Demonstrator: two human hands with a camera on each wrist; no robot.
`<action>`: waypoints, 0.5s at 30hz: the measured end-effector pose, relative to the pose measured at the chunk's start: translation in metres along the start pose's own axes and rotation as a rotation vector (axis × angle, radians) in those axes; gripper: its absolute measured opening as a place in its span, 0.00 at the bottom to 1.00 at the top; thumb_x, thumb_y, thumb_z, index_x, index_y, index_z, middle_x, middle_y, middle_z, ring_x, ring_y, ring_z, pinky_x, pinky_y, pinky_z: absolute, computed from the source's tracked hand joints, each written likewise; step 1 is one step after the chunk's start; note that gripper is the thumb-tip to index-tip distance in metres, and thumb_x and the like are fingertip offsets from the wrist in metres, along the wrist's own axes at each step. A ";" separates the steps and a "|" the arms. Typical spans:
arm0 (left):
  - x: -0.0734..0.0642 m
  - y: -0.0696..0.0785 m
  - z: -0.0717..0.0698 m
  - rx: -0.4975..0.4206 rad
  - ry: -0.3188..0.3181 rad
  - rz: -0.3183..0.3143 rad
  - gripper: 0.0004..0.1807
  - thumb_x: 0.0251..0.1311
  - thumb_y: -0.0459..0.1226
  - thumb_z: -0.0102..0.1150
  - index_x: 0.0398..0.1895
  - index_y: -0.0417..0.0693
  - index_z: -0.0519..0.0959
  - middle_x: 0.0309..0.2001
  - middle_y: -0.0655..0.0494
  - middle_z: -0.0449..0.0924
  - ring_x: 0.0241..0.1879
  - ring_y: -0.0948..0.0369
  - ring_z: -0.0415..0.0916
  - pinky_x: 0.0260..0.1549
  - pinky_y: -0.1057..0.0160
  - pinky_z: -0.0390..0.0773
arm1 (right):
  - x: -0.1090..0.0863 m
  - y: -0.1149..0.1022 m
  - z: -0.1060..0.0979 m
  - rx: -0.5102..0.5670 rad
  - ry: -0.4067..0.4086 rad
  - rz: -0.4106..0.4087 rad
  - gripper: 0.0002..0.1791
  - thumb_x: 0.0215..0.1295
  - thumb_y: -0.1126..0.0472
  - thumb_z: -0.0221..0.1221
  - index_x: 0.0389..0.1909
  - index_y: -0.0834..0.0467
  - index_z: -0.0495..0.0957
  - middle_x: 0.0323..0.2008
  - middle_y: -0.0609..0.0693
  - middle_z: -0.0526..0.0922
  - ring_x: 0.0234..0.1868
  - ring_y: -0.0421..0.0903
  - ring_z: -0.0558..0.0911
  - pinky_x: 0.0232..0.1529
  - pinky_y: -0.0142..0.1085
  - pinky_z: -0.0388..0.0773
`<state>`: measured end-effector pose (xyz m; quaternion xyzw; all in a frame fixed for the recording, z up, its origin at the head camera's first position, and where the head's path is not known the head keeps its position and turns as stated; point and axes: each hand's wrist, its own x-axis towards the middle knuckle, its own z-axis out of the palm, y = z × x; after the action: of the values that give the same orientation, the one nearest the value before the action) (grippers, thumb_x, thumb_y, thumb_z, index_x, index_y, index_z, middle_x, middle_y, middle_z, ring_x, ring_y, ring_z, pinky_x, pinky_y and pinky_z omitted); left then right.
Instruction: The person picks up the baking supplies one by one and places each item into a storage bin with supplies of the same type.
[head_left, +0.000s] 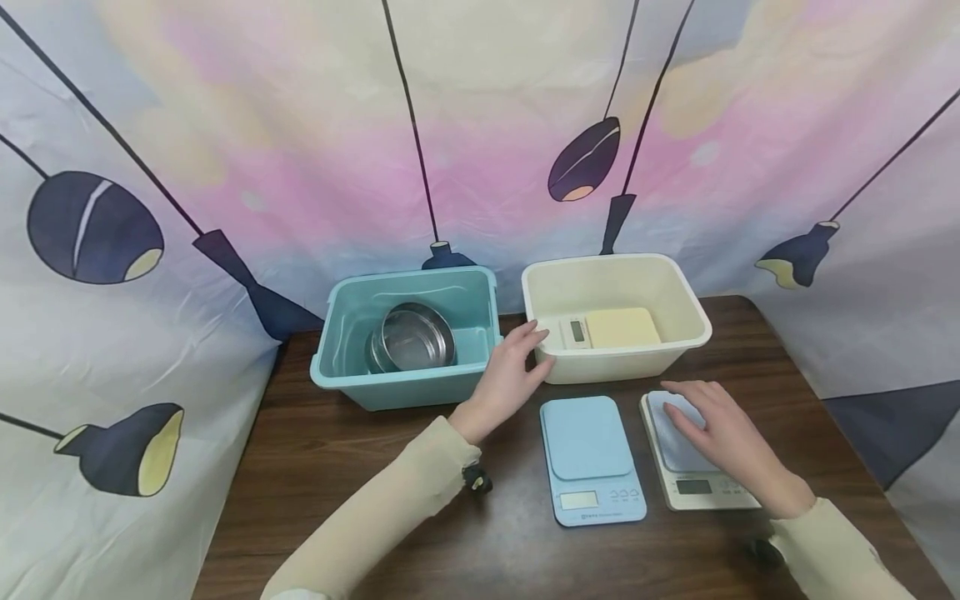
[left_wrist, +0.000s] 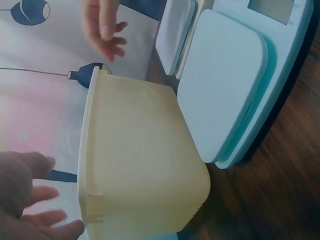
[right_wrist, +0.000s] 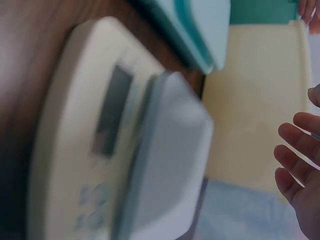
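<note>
We're squinting at faint small print (head_left: 602, 516) on the blue scale (head_left: 592, 458) and tiny marks (head_left: 729, 487) on the white scale (head_left: 678, 457), none of it legible to us

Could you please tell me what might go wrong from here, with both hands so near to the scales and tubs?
The left hand is close to the cream tub's corner; if it tips the tub, the yellow-topped scale inside could slide.

The blue scale lies just in front of that tub, so pulling the tub forward might knock it.

The right hand is over the white scale; coming down carelessly, it might jolt the weighing plate.
</note>
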<state>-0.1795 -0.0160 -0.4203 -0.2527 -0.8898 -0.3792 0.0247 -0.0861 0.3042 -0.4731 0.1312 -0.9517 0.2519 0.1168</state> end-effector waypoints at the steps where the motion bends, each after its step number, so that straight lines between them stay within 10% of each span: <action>1: 0.001 0.000 0.000 0.006 0.002 -0.016 0.26 0.73 0.37 0.63 0.69 0.35 0.76 0.73 0.35 0.68 0.72 0.42 0.68 0.67 0.47 0.73 | -0.002 0.004 0.000 -0.007 -0.001 0.012 0.21 0.69 0.62 0.67 0.61 0.62 0.80 0.55 0.61 0.85 0.58 0.59 0.77 0.55 0.63 0.77; 15: 0.019 0.013 0.012 0.101 -0.052 -0.179 0.32 0.78 0.39 0.55 0.76 0.26 0.61 0.77 0.26 0.54 0.71 0.39 0.69 0.62 0.48 0.78 | -0.023 0.043 0.006 -0.038 0.020 0.080 0.18 0.69 0.63 0.66 0.56 0.68 0.82 0.52 0.67 0.85 0.55 0.65 0.77 0.53 0.64 0.73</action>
<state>-0.1882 0.0080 -0.4161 -0.1805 -0.9271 -0.3279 -0.0195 -0.0792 0.3414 -0.5044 0.0882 -0.9596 0.2396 0.1185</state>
